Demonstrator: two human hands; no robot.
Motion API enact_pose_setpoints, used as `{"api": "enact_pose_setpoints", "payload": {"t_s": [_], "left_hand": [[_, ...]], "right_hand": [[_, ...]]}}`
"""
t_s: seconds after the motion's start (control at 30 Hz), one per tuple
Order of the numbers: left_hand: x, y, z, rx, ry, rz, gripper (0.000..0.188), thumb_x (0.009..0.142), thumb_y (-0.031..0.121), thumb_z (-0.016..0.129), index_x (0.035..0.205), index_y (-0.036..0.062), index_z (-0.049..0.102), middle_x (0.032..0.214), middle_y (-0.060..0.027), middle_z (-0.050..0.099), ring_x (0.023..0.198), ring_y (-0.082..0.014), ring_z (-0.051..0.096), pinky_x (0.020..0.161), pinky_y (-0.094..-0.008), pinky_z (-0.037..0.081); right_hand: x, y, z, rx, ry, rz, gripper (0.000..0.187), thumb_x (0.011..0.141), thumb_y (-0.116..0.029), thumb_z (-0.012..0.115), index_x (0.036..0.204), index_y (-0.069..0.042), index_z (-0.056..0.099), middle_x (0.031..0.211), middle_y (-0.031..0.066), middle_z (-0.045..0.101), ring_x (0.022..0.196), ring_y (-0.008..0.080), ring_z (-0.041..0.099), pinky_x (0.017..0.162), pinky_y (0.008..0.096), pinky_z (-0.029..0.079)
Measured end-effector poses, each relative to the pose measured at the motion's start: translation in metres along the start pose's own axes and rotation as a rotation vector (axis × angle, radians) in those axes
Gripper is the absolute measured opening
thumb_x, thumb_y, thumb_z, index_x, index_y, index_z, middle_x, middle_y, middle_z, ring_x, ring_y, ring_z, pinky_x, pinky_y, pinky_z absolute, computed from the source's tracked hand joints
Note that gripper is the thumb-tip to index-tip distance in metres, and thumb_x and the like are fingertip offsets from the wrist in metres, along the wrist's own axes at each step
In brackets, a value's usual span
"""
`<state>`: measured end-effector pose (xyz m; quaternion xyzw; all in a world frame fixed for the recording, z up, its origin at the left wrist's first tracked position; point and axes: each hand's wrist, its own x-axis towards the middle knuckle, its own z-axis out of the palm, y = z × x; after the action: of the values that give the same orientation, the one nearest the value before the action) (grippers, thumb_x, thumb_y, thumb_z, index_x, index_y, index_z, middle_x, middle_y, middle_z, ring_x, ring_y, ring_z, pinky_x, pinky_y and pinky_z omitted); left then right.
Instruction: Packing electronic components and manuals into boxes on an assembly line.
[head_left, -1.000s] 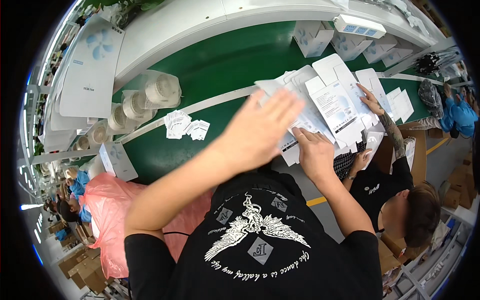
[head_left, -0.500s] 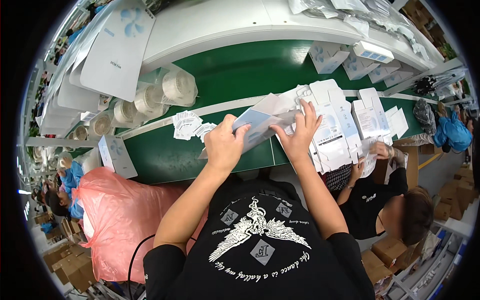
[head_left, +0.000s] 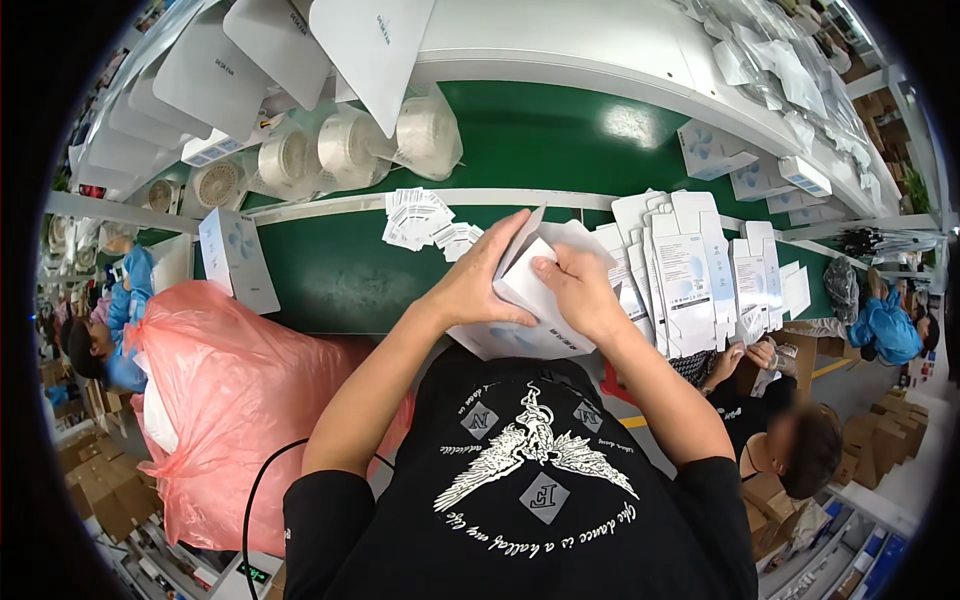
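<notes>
A white carton with light blue print [head_left: 500, 340] is between my hands in front of my chest, squared out into a box shape with its end flaps standing up. My left hand [head_left: 478, 283] wraps its left side, thumb along the near face. My right hand [head_left: 583, 292] grips the right side, with the thumb on the white flap at the open end. To the right of my right hand, flat folded cartons [head_left: 684, 285] overlap in a pile on the green bench. Small printed label sheets [head_left: 416, 218] lie beyond my left hand.
Round cream fan parts in clear bags [head_left: 350, 146] line the back left. A standing carton [head_left: 237, 262] is at the left, above a large pink plastic bag [head_left: 235, 400]. A white shelf [head_left: 560, 45] spans the back. A co-worker's hands [head_left: 735, 362] are at the right.
The carton has gone from nearly flat to opened out, and is now lower and nearer my body. My right hand has moved from spread fingers to gripping its flap end. The view has shifted.
</notes>
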<state>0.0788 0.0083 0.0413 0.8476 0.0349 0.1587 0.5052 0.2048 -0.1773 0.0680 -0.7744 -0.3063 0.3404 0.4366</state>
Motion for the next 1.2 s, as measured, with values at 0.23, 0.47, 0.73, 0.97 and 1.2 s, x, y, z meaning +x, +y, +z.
{"api": "enact_pose_setpoints", "payload": {"t_s": [0.23,0.47,0.73,0.97,1.2], "left_hand": [[-0.012,-0.01,-0.012,-0.288,-0.017,-0.05,0.111,0.074,0.035,0.097,0.165,0.0103,0.037,0.166,-0.0194,0.041,0.15,-0.0396,0.045,0.12,-0.0468,0.043],[-0.016,-0.031,-0.032,-0.165,-0.084,0.037,0.116,0.071,0.036,0.098,0.168,0.017,0.036,0.165,-0.0185,0.042,0.149,-0.0344,0.047,0.12,-0.0467,0.041],[-0.008,-0.011,-0.014,-0.328,0.033,-0.226,0.108,0.076,0.032,0.095,0.167,0.0236,0.038,0.166,-0.0191,0.036,0.149,-0.04,0.044,0.12,-0.0485,0.04],[-0.009,-0.027,-0.016,-0.057,-0.099,0.047,0.084,0.078,0.033,0.093,0.151,0.0181,0.055,0.165,-0.0189,0.038,0.147,-0.0417,0.045,0.118,-0.0487,0.041],[0.002,-0.021,0.006,-0.094,-0.129,-0.007,0.062,0.08,0.032,0.092,0.131,0.0132,0.062,0.164,-0.0187,0.041,0.146,-0.0415,0.046,0.118,-0.0465,0.041]], "right_hand": [[0.015,-0.046,0.013,-0.652,-0.176,0.134,0.025,0.11,-0.022,0.059,0.115,-0.003,0.073,0.093,0.0201,0.074,0.088,0.0392,0.069,0.082,0.0457,0.055],[-0.013,-0.012,-0.03,-0.688,0.301,-0.374,0.024,0.102,-0.023,0.068,0.117,-0.005,0.074,0.121,0.0184,0.073,0.117,0.0413,0.066,0.099,0.0481,0.053],[-0.016,0.019,-0.004,-0.356,0.709,-0.644,0.063,0.09,-0.033,0.082,0.137,0.002,0.059,0.137,0.0222,0.066,0.128,0.0434,0.061,0.11,0.0476,0.048],[-0.01,0.005,-0.026,-0.441,-0.24,-0.346,0.052,0.1,-0.026,0.072,0.139,0.006,0.059,0.142,0.0223,0.065,0.133,0.034,0.063,0.113,0.0431,0.048],[-0.002,0.087,-0.017,1.071,0.083,0.335,0.035,0.098,-0.018,0.077,0.127,0.0,0.069,0.13,0.0143,0.072,0.117,0.0236,0.068,0.1,0.0383,0.054]]}}
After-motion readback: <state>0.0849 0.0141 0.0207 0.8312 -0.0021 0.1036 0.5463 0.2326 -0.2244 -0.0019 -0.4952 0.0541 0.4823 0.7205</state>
